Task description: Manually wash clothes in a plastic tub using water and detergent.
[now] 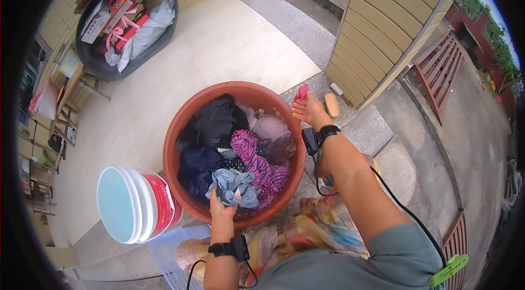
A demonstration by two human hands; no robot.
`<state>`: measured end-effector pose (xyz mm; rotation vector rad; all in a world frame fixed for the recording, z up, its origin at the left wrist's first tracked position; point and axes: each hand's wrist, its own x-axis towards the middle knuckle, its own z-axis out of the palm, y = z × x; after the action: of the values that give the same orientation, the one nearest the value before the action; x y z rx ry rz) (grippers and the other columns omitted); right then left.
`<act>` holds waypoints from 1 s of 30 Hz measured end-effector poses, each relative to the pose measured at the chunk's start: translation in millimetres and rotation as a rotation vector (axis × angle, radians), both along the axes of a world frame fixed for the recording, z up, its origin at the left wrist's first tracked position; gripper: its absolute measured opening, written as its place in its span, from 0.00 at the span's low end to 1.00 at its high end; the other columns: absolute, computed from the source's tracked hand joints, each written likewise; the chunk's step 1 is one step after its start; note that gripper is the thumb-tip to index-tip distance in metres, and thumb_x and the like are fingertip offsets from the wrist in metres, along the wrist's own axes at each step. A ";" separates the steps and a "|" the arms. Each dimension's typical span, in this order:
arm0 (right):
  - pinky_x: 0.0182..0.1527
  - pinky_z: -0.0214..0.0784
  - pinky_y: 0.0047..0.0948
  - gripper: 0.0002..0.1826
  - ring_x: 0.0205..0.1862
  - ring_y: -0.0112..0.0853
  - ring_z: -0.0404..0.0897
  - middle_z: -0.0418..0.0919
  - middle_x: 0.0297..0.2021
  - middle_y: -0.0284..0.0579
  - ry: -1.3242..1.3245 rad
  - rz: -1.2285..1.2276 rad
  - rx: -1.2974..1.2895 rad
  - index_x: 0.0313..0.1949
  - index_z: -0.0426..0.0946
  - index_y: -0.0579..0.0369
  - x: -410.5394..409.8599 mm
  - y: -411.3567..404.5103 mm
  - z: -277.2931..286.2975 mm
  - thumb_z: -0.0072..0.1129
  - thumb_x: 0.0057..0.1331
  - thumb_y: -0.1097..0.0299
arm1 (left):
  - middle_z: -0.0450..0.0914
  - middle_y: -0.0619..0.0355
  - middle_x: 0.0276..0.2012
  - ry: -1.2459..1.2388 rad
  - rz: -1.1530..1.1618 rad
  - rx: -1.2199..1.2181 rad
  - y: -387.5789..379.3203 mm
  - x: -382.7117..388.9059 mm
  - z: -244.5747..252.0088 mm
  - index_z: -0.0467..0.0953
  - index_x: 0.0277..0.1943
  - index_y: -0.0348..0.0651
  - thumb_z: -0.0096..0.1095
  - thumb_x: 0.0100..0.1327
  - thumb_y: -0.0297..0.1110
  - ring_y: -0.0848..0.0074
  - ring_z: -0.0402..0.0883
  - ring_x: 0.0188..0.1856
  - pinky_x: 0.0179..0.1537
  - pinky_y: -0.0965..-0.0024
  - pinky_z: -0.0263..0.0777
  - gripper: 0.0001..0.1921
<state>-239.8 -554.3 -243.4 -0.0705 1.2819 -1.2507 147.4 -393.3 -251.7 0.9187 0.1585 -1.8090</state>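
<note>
A large reddish-brown tub (171, 138) stands on the ground before me, filled with wet laundry in water. My left hand (222, 206) grips a bunched grey-blue cloth (234, 183) at the tub's near side. Just past the right rim, my right hand (307, 108) holds a small bright-pink object (302, 92); its exact kind is hard to tell. Inside the tub lie a pink-and-dark striped garment (246, 146), a black garment (213, 119), a navy garment (199, 167) and a pale pink garment (270, 126).
A white bucket with a pale blue lid (117, 204) stands left of the tub, by a translucent plastic basket (164, 245). A tan oval item (331, 105) lies beside a small white tube (336, 88) near the sided wall (377, 23). Boxes fill a dark container (174, 23).
</note>
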 end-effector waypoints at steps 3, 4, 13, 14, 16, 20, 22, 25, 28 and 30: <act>0.34 0.75 0.39 0.28 0.34 0.41 0.80 0.79 0.32 0.51 -0.031 -0.048 -0.048 0.35 0.73 0.59 -4.7 -10.9 -0.6 0.38 0.70 0.43 | 0.78 0.52 0.50 0.033 -0.031 -0.024 -0.2 -0.2 -1.6 0.75 0.51 0.41 0.50 0.63 0.45 0.58 0.77 0.53 0.56 0.55 0.70 0.20; 0.28 0.75 0.35 0.27 0.26 0.37 0.80 0.78 0.24 0.45 -0.039 -0.056 -0.053 0.29 0.72 0.56 -6.5 -12.2 -0.4 0.40 0.70 0.44 | 0.78 0.52 0.50 0.014 -0.025 -0.011 0.9 -2.4 -1.6 0.75 0.52 0.42 0.49 0.63 0.45 0.58 0.76 0.53 0.56 0.54 0.70 0.20; 0.18 0.70 0.27 0.25 0.18 0.31 0.77 0.73 0.16 0.35 0.250 0.164 0.049 0.24 0.70 0.49 -23.8 -5.2 4.8 0.40 0.69 0.43 | 0.78 0.52 0.51 0.023 -0.047 0.042 -0.6 -17.0 -13.3 0.74 0.52 0.41 0.48 0.64 0.45 0.57 0.77 0.53 0.56 0.52 0.69 0.21; 0.18 0.70 0.27 0.25 0.18 0.31 0.77 0.73 0.16 0.35 0.256 0.162 0.048 0.24 0.70 0.49 -26.5 -4.8 4.6 0.40 0.69 0.43 | 0.78 0.52 0.51 0.024 -0.046 0.047 -1.8 -19.3 -14.3 0.75 0.52 0.41 0.48 0.64 0.45 0.57 0.77 0.53 0.56 0.52 0.69 0.21; 0.17 0.70 0.31 0.26 0.16 0.34 0.77 0.73 0.16 0.40 0.267 0.167 0.069 0.26 0.70 0.54 -25.8 -3.9 4.1 0.42 0.68 0.44 | 0.78 0.52 0.51 0.024 -0.038 0.052 -2.7 -21.5 -13.8 0.75 0.52 0.40 0.48 0.64 0.45 0.57 0.77 0.53 0.56 0.52 0.69 0.21; 0.17 0.70 0.31 0.27 0.16 0.35 0.77 0.74 0.16 0.40 0.254 0.159 0.042 0.26 0.71 0.56 -27.8 -3.7 2.4 0.43 0.68 0.44 | 0.77 0.52 0.52 0.018 -0.058 0.051 0.8 -27.9 -6.5 0.74 0.53 0.42 0.48 0.64 0.45 0.57 0.76 0.54 0.56 0.52 0.69 0.21; 0.17 0.70 0.32 0.28 0.16 0.36 0.77 0.74 0.17 0.42 0.335 0.148 0.099 0.26 0.71 0.56 -18.7 -2.6 4.0 0.42 0.68 0.42 | 0.76 0.52 0.53 0.018 -0.069 0.010 3.9 -21.9 -11.3 0.73 0.54 0.43 0.49 0.64 0.45 0.57 0.74 0.56 0.58 0.51 0.67 0.21; 0.18 0.71 0.34 0.29 0.17 0.37 0.77 0.74 0.17 0.43 0.315 0.131 0.099 0.26 0.71 0.57 -23.0 -0.3 5.8 0.41 0.68 0.41 | 0.76 0.52 0.53 0.024 -0.059 -0.003 6.5 -24.8 -12.4 0.73 0.54 0.43 0.49 0.64 0.46 0.57 0.74 0.56 0.58 0.51 0.66 0.21; 0.20 0.73 0.37 0.33 0.19 0.40 0.78 0.74 0.19 0.46 0.200 0.126 0.016 0.27 0.71 0.59 -0.4 18.4 12.9 0.39 0.66 0.36 | 0.76 0.52 0.52 0.016 -0.042 0.000 9.6 -22.0 -9.5 0.73 0.54 0.43 0.49 0.65 0.46 0.57 0.74 0.55 0.59 0.51 0.65 0.21; 0.25 0.76 0.40 0.38 0.23 0.43 0.80 0.75 0.22 0.50 0.090 0.120 -0.048 0.29 0.70 0.62 31.3 35.9 19.4 0.37 0.65 0.32 | 0.77 0.52 0.51 0.028 -0.064 0.042 3.2 -22.0 -9.3 0.72 0.53 0.43 0.48 0.67 0.47 0.58 0.75 0.54 0.58 0.51 0.66 0.20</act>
<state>-208.5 -518.4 -224.0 -0.2372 1.3052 -1.1865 125.4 -390.1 -261.0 0.9383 0.1872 -1.8848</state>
